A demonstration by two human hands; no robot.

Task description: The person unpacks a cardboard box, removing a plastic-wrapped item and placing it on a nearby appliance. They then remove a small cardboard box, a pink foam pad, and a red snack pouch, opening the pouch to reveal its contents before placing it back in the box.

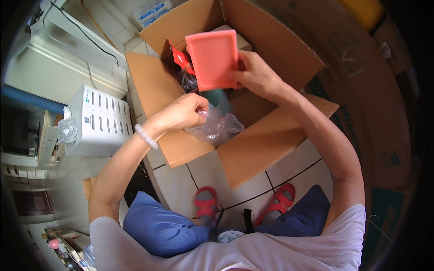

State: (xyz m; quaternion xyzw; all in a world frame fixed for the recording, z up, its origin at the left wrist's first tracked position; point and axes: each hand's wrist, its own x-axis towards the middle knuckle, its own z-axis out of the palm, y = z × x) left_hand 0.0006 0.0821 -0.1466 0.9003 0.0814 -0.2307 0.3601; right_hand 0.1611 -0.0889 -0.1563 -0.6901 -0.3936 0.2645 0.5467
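Observation:
An open cardboard box (pixel 261 149) stands on the tiled floor before me, its flaps spread. Above it my right hand (pixel 256 73) grips the right edge of a pink rectangular plastic tray or lid (pixel 213 59). My left hand (pixel 191 110) pinches a clear plastic bag (pixel 218 127) at the box's near corner. Behind the bag is a dark green object (pixel 215 98), partly covered. A red packet (pixel 182 60) and more clear plastic wrapping (pixel 188 81) lie at the box's left side. Some pale brown thing (pixel 242 42) shows behind the pink piece. Much of the box's inside is hidden.
A white slotted housing (pixel 106 118) stands left of the box, with a plastic-wrapped bottle (pixel 67 127) beside it. Large printed cardboard cartons (pixel 366 101) line the right side. A printed plastic package (pixel 152 13) lies behind the box. My feet in red sandals (pixel 205 203) are near its front.

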